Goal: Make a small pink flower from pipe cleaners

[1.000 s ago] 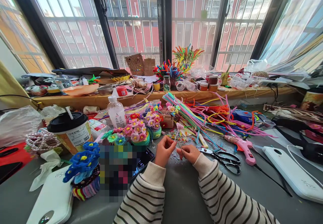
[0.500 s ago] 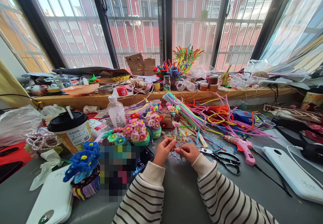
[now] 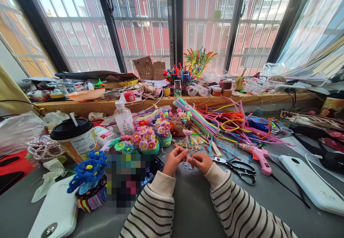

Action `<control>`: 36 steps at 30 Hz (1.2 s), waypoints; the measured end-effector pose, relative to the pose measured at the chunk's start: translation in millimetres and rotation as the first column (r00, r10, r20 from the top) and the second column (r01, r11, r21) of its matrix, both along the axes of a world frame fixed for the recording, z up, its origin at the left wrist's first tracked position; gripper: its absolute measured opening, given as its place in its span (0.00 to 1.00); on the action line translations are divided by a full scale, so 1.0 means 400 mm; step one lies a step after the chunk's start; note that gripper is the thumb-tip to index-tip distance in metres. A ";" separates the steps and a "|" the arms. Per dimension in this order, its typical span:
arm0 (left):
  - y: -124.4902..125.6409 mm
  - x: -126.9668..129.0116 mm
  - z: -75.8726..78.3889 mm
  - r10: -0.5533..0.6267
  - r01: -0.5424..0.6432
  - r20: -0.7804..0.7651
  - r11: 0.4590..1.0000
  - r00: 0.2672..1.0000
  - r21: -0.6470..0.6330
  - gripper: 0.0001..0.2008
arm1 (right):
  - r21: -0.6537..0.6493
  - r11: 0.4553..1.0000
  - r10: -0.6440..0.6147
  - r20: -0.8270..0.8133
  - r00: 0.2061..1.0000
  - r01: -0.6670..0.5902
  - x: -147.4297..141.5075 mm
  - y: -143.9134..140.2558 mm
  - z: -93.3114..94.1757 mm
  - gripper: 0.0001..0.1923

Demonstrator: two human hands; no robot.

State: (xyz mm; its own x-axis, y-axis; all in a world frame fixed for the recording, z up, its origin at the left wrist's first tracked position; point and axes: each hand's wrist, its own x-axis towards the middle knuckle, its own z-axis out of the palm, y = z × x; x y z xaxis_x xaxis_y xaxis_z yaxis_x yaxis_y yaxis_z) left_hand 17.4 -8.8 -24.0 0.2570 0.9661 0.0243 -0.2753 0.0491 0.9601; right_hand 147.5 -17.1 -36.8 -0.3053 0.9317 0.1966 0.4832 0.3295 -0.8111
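Observation:
My left hand (image 3: 175,160) is closed in a pinch at the thin stem of a small pink pipe-cleaner flower (image 3: 187,132). The bloom stands upright above the fingertips. Close beside it, my right hand (image 3: 202,162) is also pinched, its fingertips on a thin strand by the lower stem; whether that strand belongs to the flower I cannot tell. Black-handled scissors (image 3: 240,170) lie just right of my right hand. Left of my left hand, a phone (image 3: 155,166) with a lit screen rests on the grey table (image 3: 196,209).
Pipe cleaners (image 3: 193,116) are heaped behind my hands. A pink glue gun (image 3: 259,157) and a white power bank (image 3: 309,186) lie to the right. Finished pipe-cleaner flowers (image 3: 146,137), a bottle (image 3: 124,119), a lidded cup (image 3: 76,139) and blue flowers (image 3: 90,168) stand to the left.
My right fingertips have shifted slightly, and a thin strand now shows between the two hands. The flower stays in nearly the same place.

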 end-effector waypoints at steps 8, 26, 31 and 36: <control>0.001 -0.002 -0.002 -0.004 0.003 0.027 1.000 1.000 0.019 0.12 | -0.021 1.000 0.009 -0.032 0.999 -0.010 0.002 0.007 -0.004 0.24; 0.001 0.000 0.004 -0.014 0.013 0.007 0.998 1.000 0.057 0.11 | -0.043 0.991 0.124 -0.057 0.991 -0.127 -0.020 -0.009 0.001 0.36; -0.005 0.001 0.011 -0.027 0.028 -0.016 0.998 1.000 0.063 0.10 | -0.023 0.993 0.111 -0.057 0.992 -0.112 -0.021 -0.013 0.005 0.36; -0.011 0.003 0.022 -0.013 0.015 -0.032 0.999 0.999 0.038 0.11 | 0.008 0.998 0.062 -0.045 0.997 -0.062 -0.020 -0.010 0.001 0.34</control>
